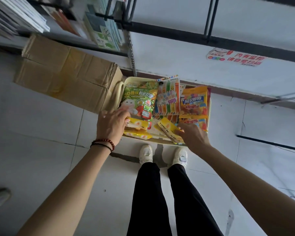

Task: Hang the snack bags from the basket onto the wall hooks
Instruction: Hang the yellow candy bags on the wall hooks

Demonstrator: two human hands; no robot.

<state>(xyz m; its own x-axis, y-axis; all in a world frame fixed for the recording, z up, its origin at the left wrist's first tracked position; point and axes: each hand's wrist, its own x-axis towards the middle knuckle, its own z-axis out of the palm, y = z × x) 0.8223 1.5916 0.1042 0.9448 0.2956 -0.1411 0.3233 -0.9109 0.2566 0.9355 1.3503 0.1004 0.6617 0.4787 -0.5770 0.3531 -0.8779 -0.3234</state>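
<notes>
Blurred left hand (112,123) over glossy green foil bag (140,99), finger grip impossible to tell. Flat yellow packet (167,130) pinched in right hand (192,136). Both inside cream plastic basket (128,80), centre frame.

A small self-service shop: a red sticker (235,57) on the white wall (177,53) carries printed Chinese characters telling customers that cameras are in use and that they should scan a code themselves. Black rails (245,42) run across that wall. At left, a metal shelf (131,53) holds stacked boxed goods, with a taped cardboard box (65,72) on the tiled floor (41,116) beside it. A cream basket (131,78) on the floor is filled with brightly printed snack bags (138,101).
</notes>
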